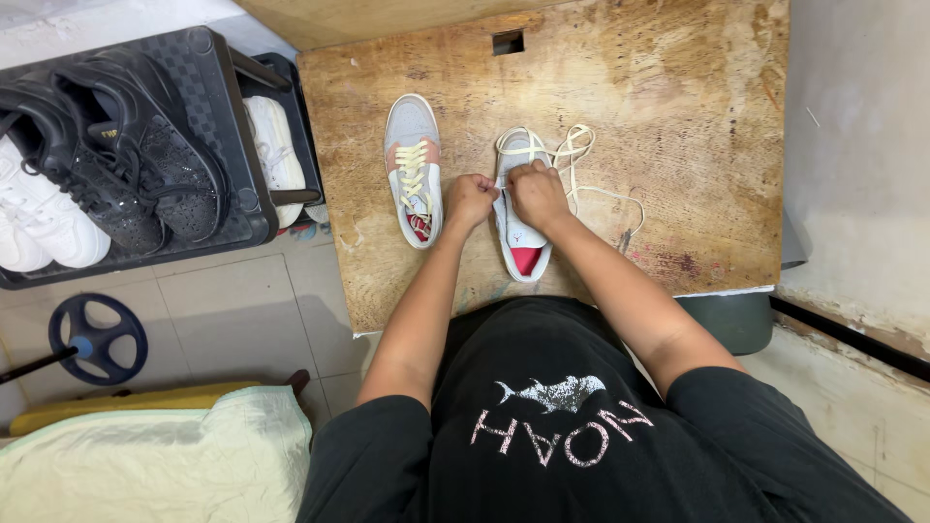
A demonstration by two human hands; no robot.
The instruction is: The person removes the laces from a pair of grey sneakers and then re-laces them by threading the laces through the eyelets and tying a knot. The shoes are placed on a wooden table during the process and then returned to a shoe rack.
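While our left hand (469, 199) and right hand (536, 192) sit close together, both pinched shut on the cream lace (573, 147) over the half-laced sneaker (521, 218), we judge the loose lace trailing right could snag or slip from an eyelet if tugged unevenly. Its laced mate (413, 167) lies just beside our left hand. We have bare wooden board (697, 116) to the right; its left edge meets a black shoe rack (208, 126).
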